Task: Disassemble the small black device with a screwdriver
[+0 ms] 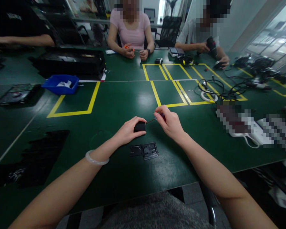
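My left hand (131,129) is closed around a small black box-shaped part (140,126), holding it against the green table. A thin screwdriver (151,121) sits pinched in my right hand (168,122), its shaft pointing left. The tip meets the upper right edge of the black part; the handle is mostly hidden by my fingers. Just below, nearer to me, lie a flat black plastic frame (150,150) and a smaller black plate (136,150) that touches it.
A blue tray (71,81) with white pieces stands at left, before a large black case (69,62). Dark flat pieces (45,156) lie left. Cables (212,87) and a white power strip (255,132) are at right. Several people sit around the table, one holding an orange-handled tool (129,48).
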Demonstrator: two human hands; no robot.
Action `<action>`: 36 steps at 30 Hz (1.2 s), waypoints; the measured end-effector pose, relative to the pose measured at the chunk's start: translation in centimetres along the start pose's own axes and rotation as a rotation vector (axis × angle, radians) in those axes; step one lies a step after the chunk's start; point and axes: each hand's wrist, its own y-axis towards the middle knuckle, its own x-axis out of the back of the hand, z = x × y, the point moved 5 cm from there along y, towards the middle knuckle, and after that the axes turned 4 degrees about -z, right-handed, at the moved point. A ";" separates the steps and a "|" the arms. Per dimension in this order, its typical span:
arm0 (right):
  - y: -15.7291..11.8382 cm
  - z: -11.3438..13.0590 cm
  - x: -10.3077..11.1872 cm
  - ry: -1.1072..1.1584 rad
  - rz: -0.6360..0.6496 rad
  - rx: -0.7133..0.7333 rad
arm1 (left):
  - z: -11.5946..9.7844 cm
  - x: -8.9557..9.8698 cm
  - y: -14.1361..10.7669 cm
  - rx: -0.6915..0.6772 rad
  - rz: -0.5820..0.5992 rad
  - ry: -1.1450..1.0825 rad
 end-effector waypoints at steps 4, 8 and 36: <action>0.0 -0.1 0.0 0.002 -0.005 -0.001 | 0.0 0.0 0.0 0.002 0.001 -0.002; -0.1 -0.1 0.0 0.014 -0.013 -0.007 | 0.0 0.0 0.0 0.005 0.001 -0.002; 1.6 0.8 -0.3 -0.089 0.102 -0.002 | 0.1 0.0 0.0 0.018 0.006 0.004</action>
